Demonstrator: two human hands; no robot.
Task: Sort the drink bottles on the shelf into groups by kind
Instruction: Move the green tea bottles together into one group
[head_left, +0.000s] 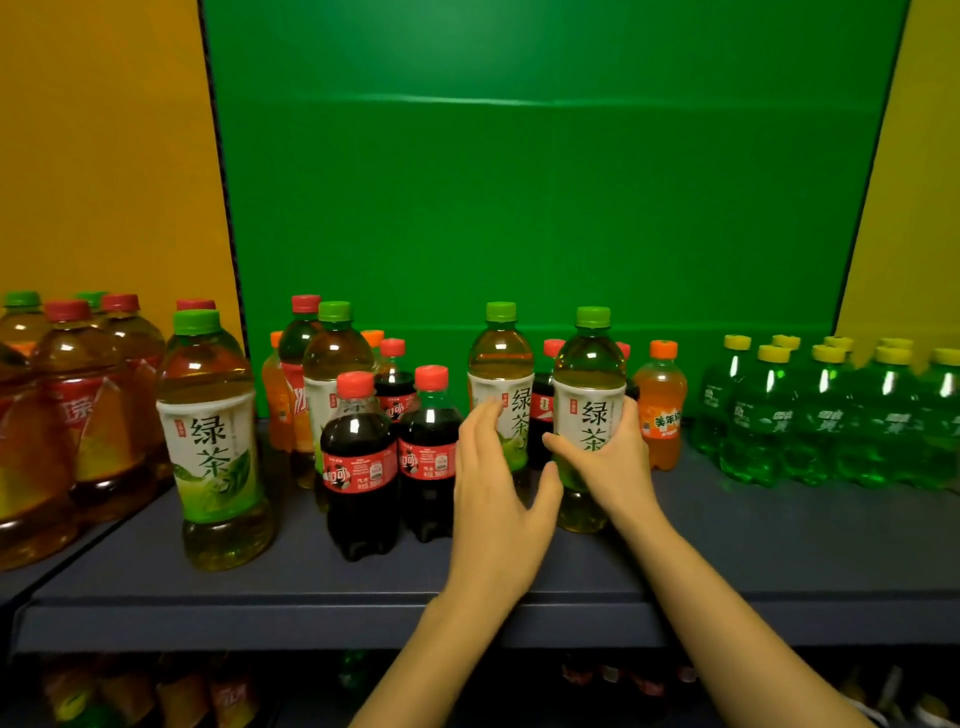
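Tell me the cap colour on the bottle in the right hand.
Green cap on the tea bottle, head view best.

Lower-shelf bottles (124, 696) were dark and blurred. The leftmost tea bottle (26, 493) was cut off by the edge.

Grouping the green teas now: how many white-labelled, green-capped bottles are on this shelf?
4 green teas: one front left; one behind the colas; one centre by the left hand; one gripped by the right hand. Two green caps far left may be more.
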